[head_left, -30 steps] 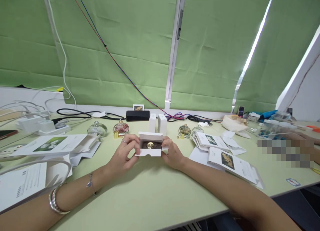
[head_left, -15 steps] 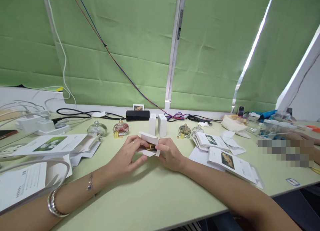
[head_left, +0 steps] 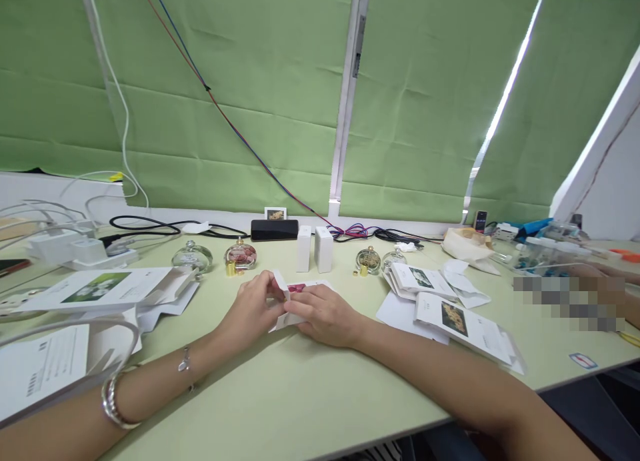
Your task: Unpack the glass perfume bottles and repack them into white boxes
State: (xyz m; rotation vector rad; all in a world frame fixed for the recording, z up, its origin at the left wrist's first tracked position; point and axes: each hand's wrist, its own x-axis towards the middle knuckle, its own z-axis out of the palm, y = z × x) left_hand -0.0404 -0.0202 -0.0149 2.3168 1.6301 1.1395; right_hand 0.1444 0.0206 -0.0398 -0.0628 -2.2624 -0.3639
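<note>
A small white cardboard box (head_left: 297, 288) with a pink-red flower picture lies on its side between my hands, an end flap (head_left: 281, 285) standing up at its left end. My left hand (head_left: 254, 306) pinches at that open end, its fingertips partly behind the flap. Over the box's body lies my right hand (head_left: 327, 314), fingers curled round it and reaching toward the left end. The inside of the box is hidden. Just beyond stand two upright white boxes (head_left: 304, 249). A round glass perfume bottle with red contents (head_left: 240, 254) and a gold cap (head_left: 231, 268) sit to their left.
More round bottles stand at the left (head_left: 192, 257) and right (head_left: 369, 259). Flattened printed boxes lie on both sides, one with a yellow flower picture (head_left: 456, 320). A black phone-like object (head_left: 275, 230) and cables line the back. Another person's hand (head_left: 590, 281) is far right.
The box has turned so its open end faces left and its flower picture shows. My right hand has moved over its body. The gold part seen inside is now hidden.
</note>
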